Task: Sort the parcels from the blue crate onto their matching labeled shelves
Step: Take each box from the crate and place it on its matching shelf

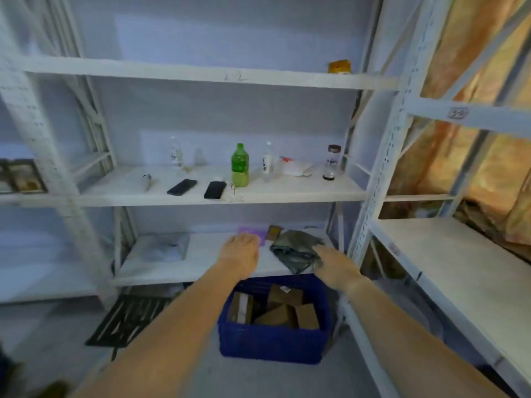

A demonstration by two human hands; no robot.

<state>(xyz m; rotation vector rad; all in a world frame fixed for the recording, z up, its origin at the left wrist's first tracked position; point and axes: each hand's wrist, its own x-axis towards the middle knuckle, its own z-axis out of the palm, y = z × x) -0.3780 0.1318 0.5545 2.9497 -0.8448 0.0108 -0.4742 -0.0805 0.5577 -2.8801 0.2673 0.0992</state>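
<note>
Both bare forearms are extending forward from the near edge of the view, over the blue crate (270, 344) sitting on the floor. The left hand (242, 249) is hovering palm-down above the lowest shelf (201, 262), fingers released and pointing away toward a flat purple parcel (254, 231); whether the tips are touching it cannot be told. The right hand (334, 265) is resting against the near right edge of a crumpled grey-green bag parcel (296, 248), but blur is hiding whether its fingers are grasping it. That bag is lying flat on the lowest shelf, right of centre, its longer side running roughly near to far. A small brown parcel (273, 232) is lying just beyond it, beside the purple one, and a white bag (165, 248) is lying well to the left.

Brown cardboard parcels (284, 311) are leaning at mixed angles inside the crate; one is showing a small white label (285, 288), too small to read.

On the middle shelf (287, 192) a green bottle (240, 166) is standing upright, with two dark phones (182, 187) lying flat to its left and a dark-lidded jar (333, 162) standing to its right. Faint handwriting (235, 196) is showing on that shelf's front edge, unreadable. The upper shelf edge is carrying pen marks (234, 77) resembling "22", and a tag (458, 112) on the right-hand rack is looking like "22" too. A yellow packet (340, 66) is sitting at the far right of the upper shelf.
</note>
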